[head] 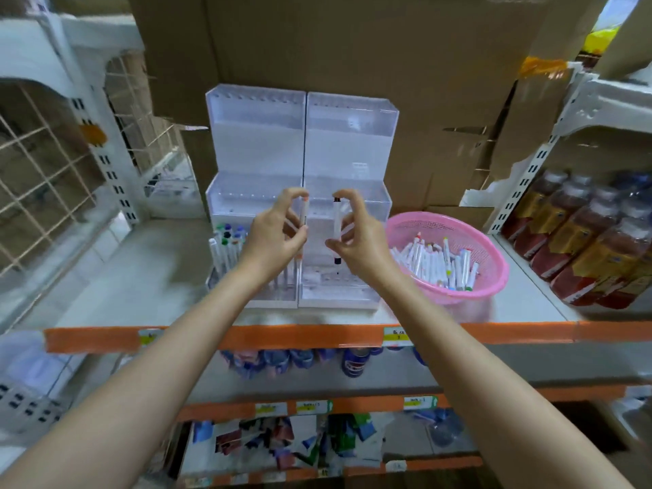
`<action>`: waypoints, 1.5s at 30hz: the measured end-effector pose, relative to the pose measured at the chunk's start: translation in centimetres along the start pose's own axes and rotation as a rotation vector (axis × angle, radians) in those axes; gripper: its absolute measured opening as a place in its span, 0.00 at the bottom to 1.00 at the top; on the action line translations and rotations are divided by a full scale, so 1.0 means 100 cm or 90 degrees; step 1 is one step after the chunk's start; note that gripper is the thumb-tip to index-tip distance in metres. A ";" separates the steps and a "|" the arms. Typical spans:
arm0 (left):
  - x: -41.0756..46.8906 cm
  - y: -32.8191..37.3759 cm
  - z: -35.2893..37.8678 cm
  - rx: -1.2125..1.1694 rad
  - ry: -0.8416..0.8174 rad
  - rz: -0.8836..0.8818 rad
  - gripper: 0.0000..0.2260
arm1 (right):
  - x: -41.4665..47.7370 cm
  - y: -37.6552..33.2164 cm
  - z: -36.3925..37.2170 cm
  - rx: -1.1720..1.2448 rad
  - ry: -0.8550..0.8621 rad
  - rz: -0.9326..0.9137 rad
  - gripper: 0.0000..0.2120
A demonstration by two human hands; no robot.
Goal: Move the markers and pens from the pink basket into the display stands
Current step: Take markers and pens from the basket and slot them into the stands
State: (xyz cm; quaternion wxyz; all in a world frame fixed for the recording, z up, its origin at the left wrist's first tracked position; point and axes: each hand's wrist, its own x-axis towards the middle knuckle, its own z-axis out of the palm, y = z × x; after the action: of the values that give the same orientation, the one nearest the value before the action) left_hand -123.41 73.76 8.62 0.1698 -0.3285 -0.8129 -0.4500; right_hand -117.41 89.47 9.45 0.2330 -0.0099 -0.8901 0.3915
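Shop shelf (116, 277), cardboard boxes (352, 47) behind. Two clear display stands (255, 135) side by side. Left hand (275, 238) pinches orange-capped marker (304, 213) upright; right hand (360, 241) pinches black-capped marker (336, 220) upright, both in front of stands. Pink basket (501, 266) just right, loose markers (437, 262) heaped inside. Standing markers (225, 245) at stands' front-left corner.
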 end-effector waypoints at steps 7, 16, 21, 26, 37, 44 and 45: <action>-0.021 -0.032 -0.059 -0.048 0.001 0.013 0.20 | 0.000 -0.043 0.061 0.039 0.016 -0.014 0.28; -0.038 -0.064 -0.098 -0.058 -0.021 0.006 0.20 | -0.007 -0.069 0.111 0.027 0.074 -0.020 0.26; -0.043 -0.075 -0.101 -0.062 -0.014 0.028 0.21 | -0.010 -0.076 0.128 0.022 0.092 -0.028 0.26; -0.044 -0.088 -0.102 -0.075 0.019 0.025 0.21 | -0.007 -0.078 0.142 0.007 0.125 -0.039 0.26; -0.050 -0.109 -0.095 -0.049 -0.010 0.038 0.21 | -0.006 -0.071 0.162 0.015 0.181 -0.086 0.24; -0.050 -0.111 -0.093 -0.049 -0.020 0.041 0.20 | -0.010 -0.070 0.169 0.019 0.208 -0.080 0.23; -0.051 -0.112 -0.092 -0.047 -0.025 0.041 0.20 | -0.011 -0.069 0.170 0.024 0.204 -0.073 0.23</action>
State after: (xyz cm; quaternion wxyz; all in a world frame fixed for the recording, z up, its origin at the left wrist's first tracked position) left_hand -127.56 59.84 3.71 0.1558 -0.3690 -0.7882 -0.4672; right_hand -122.48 72.71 3.94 0.3943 -0.0169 -0.8330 0.3877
